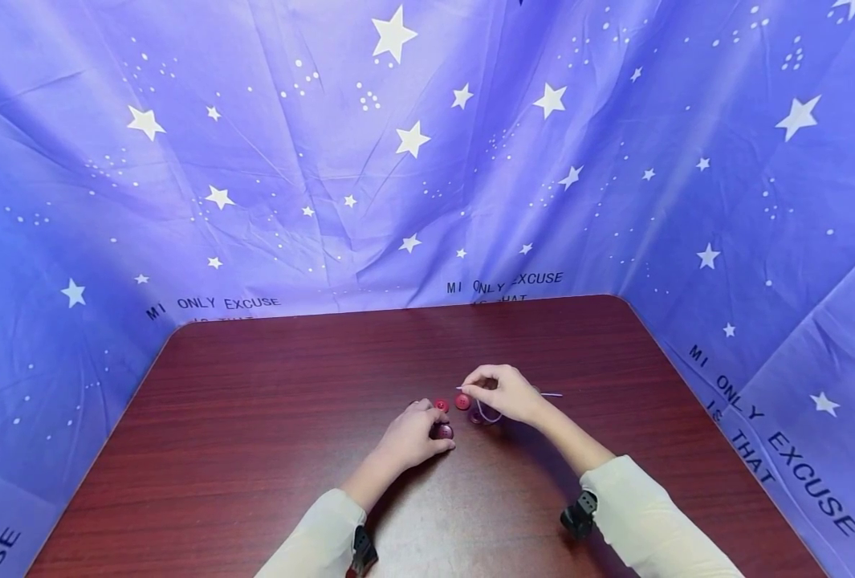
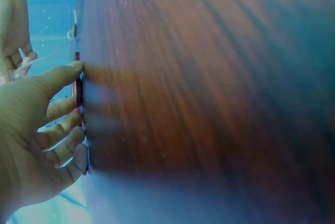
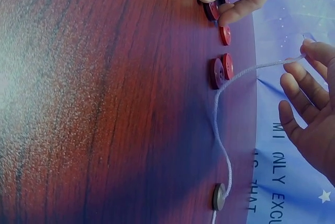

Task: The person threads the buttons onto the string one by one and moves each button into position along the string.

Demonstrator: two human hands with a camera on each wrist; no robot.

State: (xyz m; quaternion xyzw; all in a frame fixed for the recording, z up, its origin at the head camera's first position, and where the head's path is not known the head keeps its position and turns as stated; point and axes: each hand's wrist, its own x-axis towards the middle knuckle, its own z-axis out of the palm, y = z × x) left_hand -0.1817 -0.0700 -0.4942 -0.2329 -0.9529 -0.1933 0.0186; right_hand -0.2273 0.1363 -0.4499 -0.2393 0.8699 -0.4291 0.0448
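My right hand (image 1: 505, 395) pinches a thin white string (image 3: 254, 69) near one end, raised above the table. From there the string drops past the buttons and runs through a grey button (image 3: 219, 197) on the tabletop. My left hand (image 1: 409, 437) rests on the table, thumb and index finger on either side of a dark red button (image 1: 445, 432). Between the hands lie a small red button (image 1: 441, 406) and another red button (image 1: 462, 401). Beside the latter is a dark purple-red button (image 3: 216, 74). In the left wrist view the left fingers partly hide the buttons.
A glossy dark red wooden table (image 1: 254, 417) carries everything. Blue-purple cloth (image 1: 290, 160) with white stars and printed words hangs behind it and at both sides. The string's tail (image 1: 553, 394) sticks out to the right of the right hand.
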